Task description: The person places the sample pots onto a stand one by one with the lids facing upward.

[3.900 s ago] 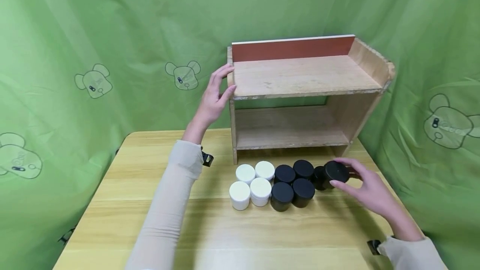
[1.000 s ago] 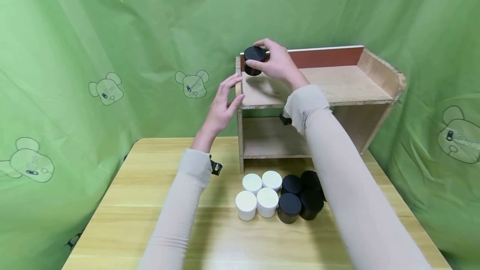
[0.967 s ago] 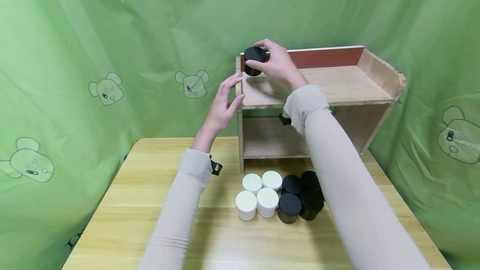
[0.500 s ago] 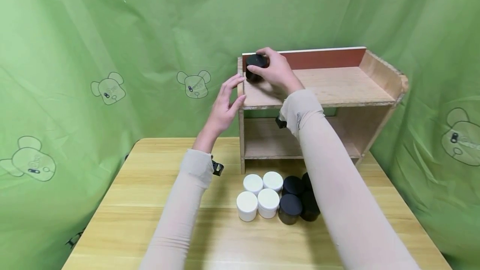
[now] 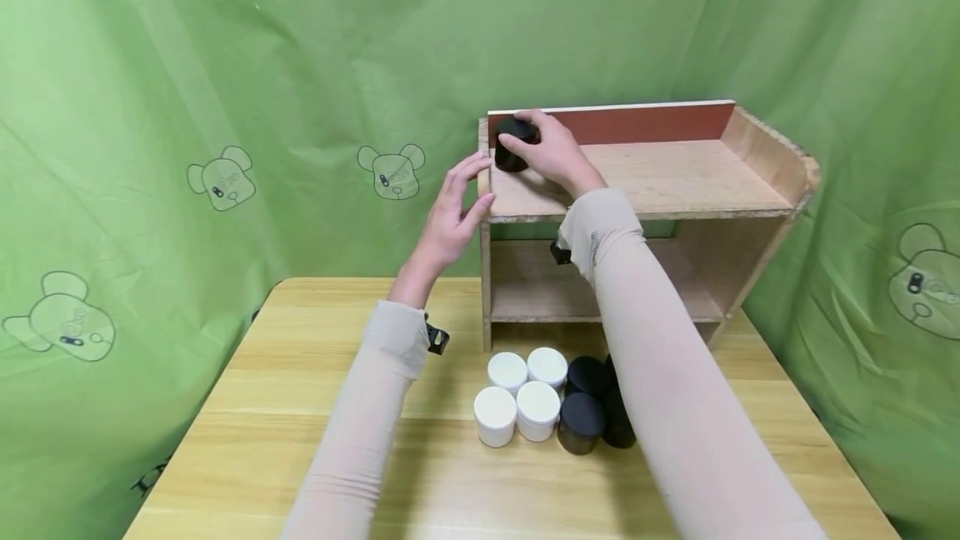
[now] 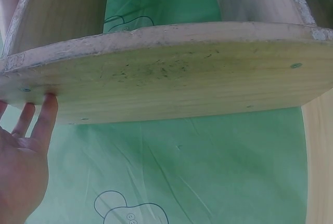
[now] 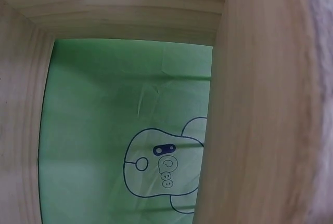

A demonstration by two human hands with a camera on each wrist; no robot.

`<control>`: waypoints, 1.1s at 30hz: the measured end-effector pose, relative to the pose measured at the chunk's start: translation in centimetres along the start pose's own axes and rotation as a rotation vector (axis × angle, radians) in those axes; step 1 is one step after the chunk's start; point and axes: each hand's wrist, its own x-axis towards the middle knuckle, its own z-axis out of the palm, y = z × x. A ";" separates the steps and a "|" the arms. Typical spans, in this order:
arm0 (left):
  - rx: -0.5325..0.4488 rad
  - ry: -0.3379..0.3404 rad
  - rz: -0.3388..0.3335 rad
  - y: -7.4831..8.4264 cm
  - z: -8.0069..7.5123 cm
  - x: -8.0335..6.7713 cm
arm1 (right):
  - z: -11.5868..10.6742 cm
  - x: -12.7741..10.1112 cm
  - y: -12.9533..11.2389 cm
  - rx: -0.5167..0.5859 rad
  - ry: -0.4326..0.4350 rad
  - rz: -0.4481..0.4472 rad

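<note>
A black lidded jar [image 5: 511, 150] is upright at the left end of the wooden shelf unit's [image 5: 667, 177] top board. My right hand [image 5: 557, 153] grips it from the right, thumb in front and fingers behind. Whether its base touches the board I cannot tell. My left hand [image 5: 447, 219] rests its fingertips against the unit's left side panel; in the left wrist view, extended fingers [image 6: 46, 116] touch that panel [image 6: 171, 81]. The right wrist view shows only the unit's inner boards [image 7: 260, 104] and green cloth behind, no hand.
White lidded jars [image 5: 495, 417] stand grouped on the wooden table [image 5: 330, 373] in front of the unit. Beside them are black jars [image 5: 581, 423], partly hidden by my right sleeve [image 5: 660, 357]. Green cloth [image 5: 300, 65] hangs behind.
My right hand has carried the black jar from the table's right side up to the top board's left end, then lowered it slightly. My left hand has stayed at the side panel.
</note>
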 end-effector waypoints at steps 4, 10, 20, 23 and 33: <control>-0.002 -0.005 -0.007 0.0 0.0 0.0 | 0.2 0.0 0.1 0.006 -0.004 -0.001; -0.007 0.000 0.001 -0.1 -0.1 0.0 | 0.4 0.0 0.1 0.020 0.002 -0.014; -0.013 -0.003 0.001 0.0 -0.1 0.2 | -0.2 -0.2 0.4 0.014 -0.001 -0.028; -0.015 -0.002 0.000 0.0 -0.1 0.2 | -0.5 -0.5 0.4 0.005 -0.001 -0.027; -0.008 0.010 -0.011 -0.1 -0.1 0.3 | -1.9 -2.5 0.6 0.006 0.022 -0.091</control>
